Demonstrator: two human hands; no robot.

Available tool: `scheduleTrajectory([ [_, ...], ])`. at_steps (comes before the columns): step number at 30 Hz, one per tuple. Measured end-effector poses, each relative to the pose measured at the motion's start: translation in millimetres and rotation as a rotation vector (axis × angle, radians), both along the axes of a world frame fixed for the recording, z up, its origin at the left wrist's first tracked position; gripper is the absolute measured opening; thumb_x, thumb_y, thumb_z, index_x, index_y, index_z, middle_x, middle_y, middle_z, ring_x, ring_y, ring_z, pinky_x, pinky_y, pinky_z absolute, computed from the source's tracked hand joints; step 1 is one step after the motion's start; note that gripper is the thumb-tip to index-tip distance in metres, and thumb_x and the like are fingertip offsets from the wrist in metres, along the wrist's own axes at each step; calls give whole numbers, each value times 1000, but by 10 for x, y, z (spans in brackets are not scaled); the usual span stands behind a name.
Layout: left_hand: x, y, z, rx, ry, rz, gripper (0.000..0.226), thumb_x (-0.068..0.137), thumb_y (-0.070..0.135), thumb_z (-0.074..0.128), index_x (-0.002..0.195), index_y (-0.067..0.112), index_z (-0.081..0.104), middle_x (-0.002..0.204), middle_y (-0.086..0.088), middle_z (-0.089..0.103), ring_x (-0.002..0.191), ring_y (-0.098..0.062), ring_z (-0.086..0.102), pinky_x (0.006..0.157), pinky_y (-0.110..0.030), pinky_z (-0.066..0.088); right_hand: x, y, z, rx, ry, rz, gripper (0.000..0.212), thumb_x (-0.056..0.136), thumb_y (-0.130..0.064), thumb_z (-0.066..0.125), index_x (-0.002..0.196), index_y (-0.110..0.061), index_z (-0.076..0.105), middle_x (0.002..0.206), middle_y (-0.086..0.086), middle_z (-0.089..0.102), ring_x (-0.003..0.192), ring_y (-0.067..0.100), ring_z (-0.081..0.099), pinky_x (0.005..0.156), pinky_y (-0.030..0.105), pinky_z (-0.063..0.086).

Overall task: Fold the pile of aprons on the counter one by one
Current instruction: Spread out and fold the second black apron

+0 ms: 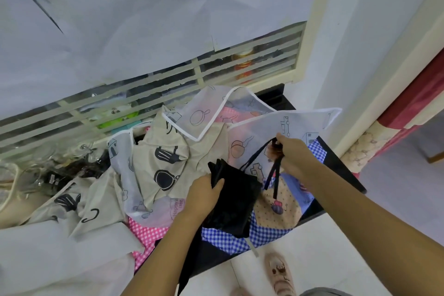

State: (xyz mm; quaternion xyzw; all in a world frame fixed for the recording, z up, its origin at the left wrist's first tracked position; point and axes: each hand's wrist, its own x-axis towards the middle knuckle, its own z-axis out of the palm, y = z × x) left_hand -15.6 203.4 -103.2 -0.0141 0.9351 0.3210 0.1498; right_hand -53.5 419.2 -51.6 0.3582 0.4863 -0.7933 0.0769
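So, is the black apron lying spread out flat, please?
No, the left hand grips the black apron as a folded bundle.

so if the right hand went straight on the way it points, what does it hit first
Most likely the translucent printed apron, lying just beyond the right hand that pinches the black straps; depth is unclear.

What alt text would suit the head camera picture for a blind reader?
A person's left hand grips a folded black apron while the right hand pinches its dark straps, above a pile of patterned aprons on a dark counter.
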Motion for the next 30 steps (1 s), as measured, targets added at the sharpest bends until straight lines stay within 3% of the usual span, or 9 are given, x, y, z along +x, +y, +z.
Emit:
scheduleTrajectory([
  [3,-33,-1,-10,3,-18,53,38,101,35,41,95,6,63,90,-9,67,83,-21,62,66,-23,37,-139,-232,31,-310,18,-296,33,100,-6,35,67,-7,42,68,13,48,59,21,45,63,32,41],
  [7,-50,-30,-7,117,-59,164,38,103,31,38,98,2,64,88,-7,64,81,-17,57,68,-23,36,-73,-648,15,-258,133,-248,26,95,-2,45,73,-8,58,74,6,55,63,14,49,61,21,39],
  [11,-60,-61,7,195,-115,250,36,102,29,41,84,6,60,73,-1,57,79,-19,57,61,-21,33,276,-843,-177,271,280,163,17,95,-17,55,88,-22,70,97,-4,64,91,4,59,85,15,42],
  [14,-59,-68,-16,206,-104,235,34,99,34,49,97,4,64,89,-9,67,92,-25,64,64,-20,36,367,-842,-328,454,307,219,18,95,-21,56,86,-22,71,95,5,59,82,7,57,78,16,44],
  [16,-31,-78,-30,197,-64,205,44,88,43,64,116,10,59,108,-4,67,103,-20,63,75,-21,42,321,-763,-350,400,256,178,22,98,-21,51,82,-21,66,87,2,63,80,12,56,80,28,45],
  [20,70,-50,70,148,63,87,106,68,47,80,150,24,17,148,-2,35,132,-19,42,102,-30,39,145,-553,-337,196,143,177,23,101,-19,42,84,-14,56,92,4,62,82,13,59,78,34,43],
  [25,309,31,83,-184,143,-201,97,64,60,77,143,30,28,155,-7,8,134,-25,32,107,-33,31,-9,-375,-199,-66,64,195,23,102,-15,39,86,-9,55,87,10,65,77,21,64,69,34,46],
  [28,389,52,-15,-307,100,-180,125,64,62,75,152,23,-4,157,-16,-9,136,-31,28,109,-38,28,-92,-320,-142,-181,12,192,28,102,-15,39,82,-6,57,77,11,67,75,23,65,66,34,54],
  [30,401,48,-66,-358,90,-152,129,68,56,75,150,23,-20,157,-19,-12,136,-33,28,109,-39,29,-143,-304,-142,-274,-25,169,29,102,-14,39,84,-2,57,71,15,68,69,24,67,63,32,58],
])
